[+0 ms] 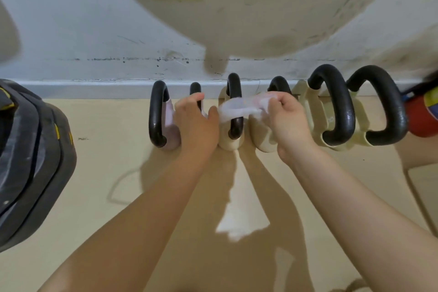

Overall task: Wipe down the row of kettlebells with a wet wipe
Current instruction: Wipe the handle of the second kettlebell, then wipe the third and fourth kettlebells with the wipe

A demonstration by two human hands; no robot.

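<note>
Hands (241,118) with wet wipe (239,108) mid-row

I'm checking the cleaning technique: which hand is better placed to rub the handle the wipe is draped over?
The right hand. It pinches the translucent white wet wipe, stretched across the third black kettlebell handle. The left hand only grips the neighbouring black handle.

Beige floor (99,173) bears kettlebells (336,111) and black weight plates (30,149).
</note>
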